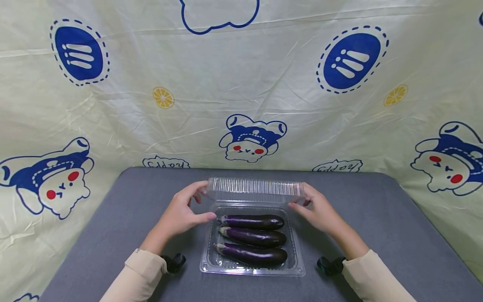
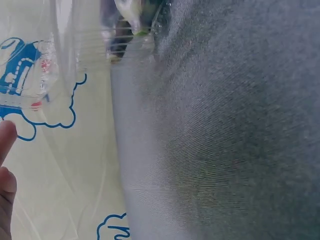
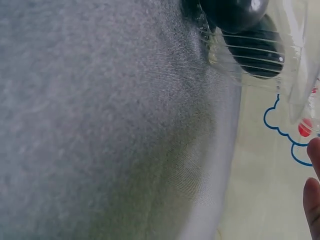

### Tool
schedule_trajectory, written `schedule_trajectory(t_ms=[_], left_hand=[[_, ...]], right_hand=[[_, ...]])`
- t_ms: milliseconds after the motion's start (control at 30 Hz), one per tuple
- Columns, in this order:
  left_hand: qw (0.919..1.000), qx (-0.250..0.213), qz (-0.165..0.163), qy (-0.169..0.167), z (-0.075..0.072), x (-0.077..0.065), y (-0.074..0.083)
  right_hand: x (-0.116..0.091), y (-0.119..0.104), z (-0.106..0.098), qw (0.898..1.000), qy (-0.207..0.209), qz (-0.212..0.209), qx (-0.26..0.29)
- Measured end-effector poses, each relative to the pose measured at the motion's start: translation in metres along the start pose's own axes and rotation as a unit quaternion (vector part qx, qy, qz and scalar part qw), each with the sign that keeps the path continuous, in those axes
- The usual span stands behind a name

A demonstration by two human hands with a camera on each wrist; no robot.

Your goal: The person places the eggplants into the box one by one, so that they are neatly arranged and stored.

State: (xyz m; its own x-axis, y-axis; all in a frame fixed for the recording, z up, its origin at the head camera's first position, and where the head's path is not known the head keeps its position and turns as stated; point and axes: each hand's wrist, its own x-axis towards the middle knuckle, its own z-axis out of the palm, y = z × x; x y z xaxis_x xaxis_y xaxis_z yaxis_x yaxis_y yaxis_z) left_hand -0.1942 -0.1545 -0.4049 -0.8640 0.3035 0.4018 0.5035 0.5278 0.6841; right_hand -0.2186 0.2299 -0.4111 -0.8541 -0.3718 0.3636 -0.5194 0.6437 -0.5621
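Clamshell box [image 1: 252, 268] of clear plastic sat on the grey counter [image 1: 113, 218], roughly in the middle and towards its near edge, with its ribbed lid [image 1: 254, 186] raised along the far side. Three dark purple eggplants [image 1: 252, 239] lay side by side inside the tray, stems pointing left, one behind another from near to far. Both hands were at the lid: the left hand [image 1: 181, 214] had its fingers curled round the lid's left end, thumb stretched out towards the tray's left rim, and the right hand [image 1: 318, 212] gripped the lid's right end in the same way, fingers bent over its edge. So both sets of fingers were grasping the lid, neither released. Cream sleeves [image 1: 143, 268] covered both forearms, and a small black wrist-worn device [image 1: 174, 263] showed at each wrist. In the left wrist view only two fingertips [image 2: 6, 165] appeared at the left edge beside the transparent lid [image 2: 45, 65], with the grey cloth filling most of the frame. The right wrist view showed the rounded ends of the eggplants [image 3: 250, 30] through the ribbed plastic, and fingertips [image 3: 314, 185] at the right edge. Behind the counter hung a pale yellow sheet [image 1: 241, 96] printed with blue cartoon figures and lemon slices
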Motion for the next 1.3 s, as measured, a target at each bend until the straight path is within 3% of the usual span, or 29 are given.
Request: schedule_trajectory(t_ms=[300,500,667,867,1033,1167,1300], left_hand=[[0.9939,0.012,0.102,-0.039,-0.004,-0.016,0.002],[0.9915,0.0,0.116,-0.06,-0.004,-0.029,-0.001],[0.9907,0.011,0.121,-0.062,-0.002,-0.038,-0.003],[0.9917,0.03,0.091,-0.085,0.001,-0.049,-0.005],[0.9904,0.068,0.055,-0.108,0.001,-0.055,-0.002],[0.9856,0.093,-0.001,-0.141,0.001,-0.058,0.002],[0.977,0.099,-0.054,-0.181,0.004,-0.061,0.004]], right_hand=[[-0.016,-0.002,-0.007,0.997,-0.014,-0.076,0.017],[-0.025,-0.003,-0.003,0.994,-0.011,-0.096,0.058],[-0.032,-0.005,-0.003,0.993,-0.037,-0.073,0.09],[-0.043,-0.009,-0.006,0.997,-0.067,-0.022,0.038],[-0.05,-0.013,-0.009,0.993,-0.118,0.015,0.004],[-0.054,-0.015,-0.01,0.982,-0.183,0.052,0.02],[-0.057,-0.015,-0.011,0.961,-0.25,0.077,0.091]])
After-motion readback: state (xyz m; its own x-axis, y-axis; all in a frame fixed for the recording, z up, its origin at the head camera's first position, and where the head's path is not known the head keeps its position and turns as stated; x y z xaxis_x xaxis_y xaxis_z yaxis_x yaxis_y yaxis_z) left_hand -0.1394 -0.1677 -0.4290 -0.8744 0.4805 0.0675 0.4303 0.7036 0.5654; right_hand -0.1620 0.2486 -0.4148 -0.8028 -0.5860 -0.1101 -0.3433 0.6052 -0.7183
